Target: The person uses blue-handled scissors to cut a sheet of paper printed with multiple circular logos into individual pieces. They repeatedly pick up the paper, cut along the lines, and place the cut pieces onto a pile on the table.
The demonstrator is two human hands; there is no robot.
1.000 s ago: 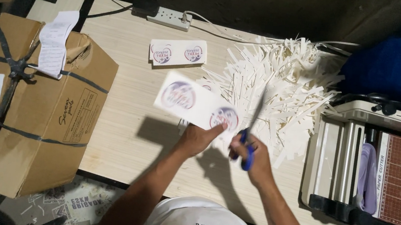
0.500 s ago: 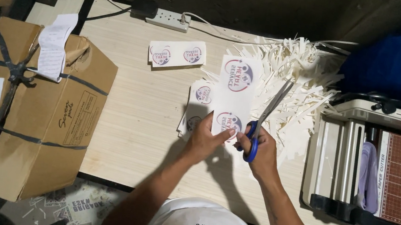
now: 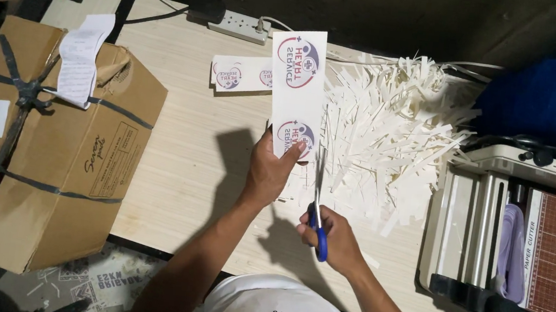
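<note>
Head view: left hand (image 3: 270,169) pinches the strip (image 3: 297,89) of 2 printed logos upright above the surface (image 3: 187,167). Right hand (image 3: 331,241) grips the scissors (image 3: 318,201), blades at the strip's right edge. A tilted strip could let the cut wander into a logo.

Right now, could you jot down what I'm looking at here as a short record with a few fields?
Left hand: holds a white printed strip upright by its lower end; two round emblems on it
Right hand: grips blue-handled scissors, blades at the strip's lower right edge
Behind: heap of white paper offcuts
Far side: another printed strip lying flat, white power strip
Left: strapped cardboard box
Right: paper cutter
Surface: light wooden table
</note>
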